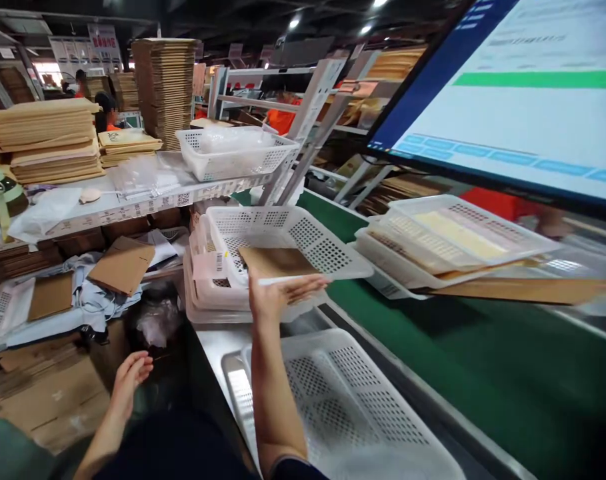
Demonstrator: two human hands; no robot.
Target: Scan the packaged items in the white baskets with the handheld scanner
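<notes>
Beside a green belt (433,360) in a crowded packing hall, right hand (277,293) grasps a white basket (293,240); left hand (130,377) hangs with fingers loosely spread, holding nothing.

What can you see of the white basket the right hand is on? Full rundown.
The white basket is a shallow rectangular tray of what looks like plastic, its floor and walls perforated with small holes. It sits tilted on top of a stack of similar baskets, beside the green conveyor belt. A flat brown cardboard piece lies inside. A small label shows on its near left wall. The right hand grips its near rim, fingers stretched along the edge. Contents otherwise unclear.
</notes>
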